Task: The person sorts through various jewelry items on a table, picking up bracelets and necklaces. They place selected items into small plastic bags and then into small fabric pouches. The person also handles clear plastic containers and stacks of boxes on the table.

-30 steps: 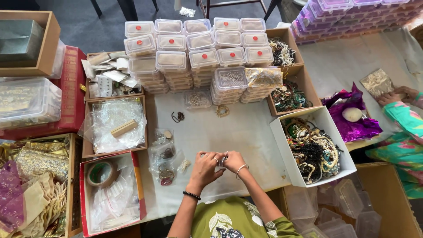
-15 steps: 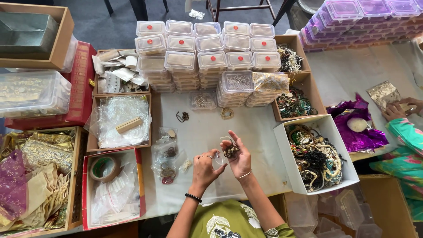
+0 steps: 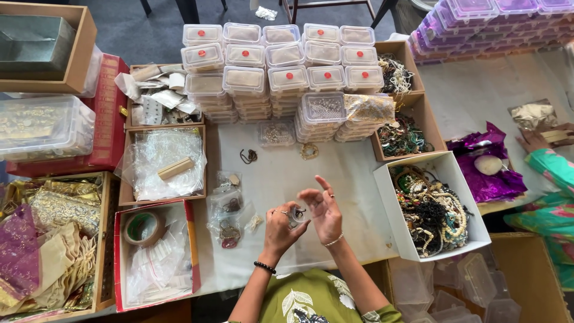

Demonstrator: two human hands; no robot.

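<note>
Near the tabletop's (image 3: 353, 197) front edge, the left hand (image 3: 280, 225) pinches a small clear packet of jewellery (image 3: 295, 215), while the right hand (image 3: 324, 210) lifts beside it, palm inward, fingers spread and holding nothing. Stacked clear lidded boxes with red dots (image 3: 287, 66) line the far edge; a white box of necklaces (image 3: 431, 209) sits at the right edge.

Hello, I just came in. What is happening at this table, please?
A person seated at a cloth-covered table holds a small piece of jewellery between both hands: the left hand pinches it, and the right hand is beside it with fingers spread. Stacks of clear lidded boxes stand ahead, and a white box of tangled necklaces sits on the right. Another person's hand rests at the far right.
</note>
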